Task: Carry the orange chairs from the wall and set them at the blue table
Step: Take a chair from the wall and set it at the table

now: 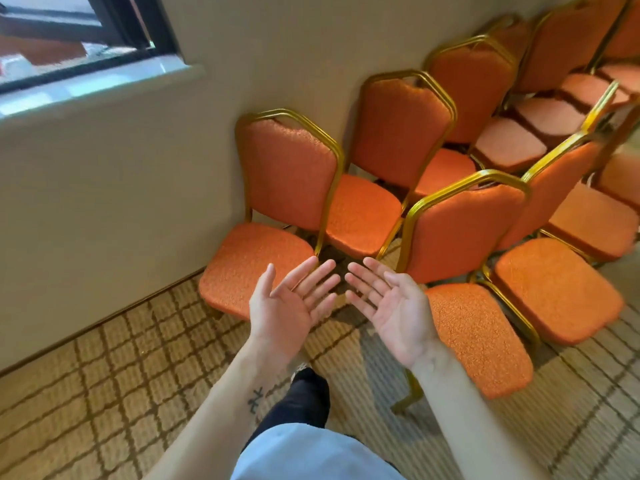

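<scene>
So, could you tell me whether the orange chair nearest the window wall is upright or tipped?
Upright: the nearest chair has its seat level and its back rising vertically beside the wall.

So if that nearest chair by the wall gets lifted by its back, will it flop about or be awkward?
Probably stiff: the nearest chair has a continuous gold metal frame around its back. Its padded seat sticks out forward, so it may tip seat-down when lifted from the top. The thin tubing suggests moderate weight. Both the left hand and right hand are open and empty.

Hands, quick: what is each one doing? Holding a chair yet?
Left hand: open, palm up, holding nothing.
Right hand: open, palm up, holding nothing.
</scene>
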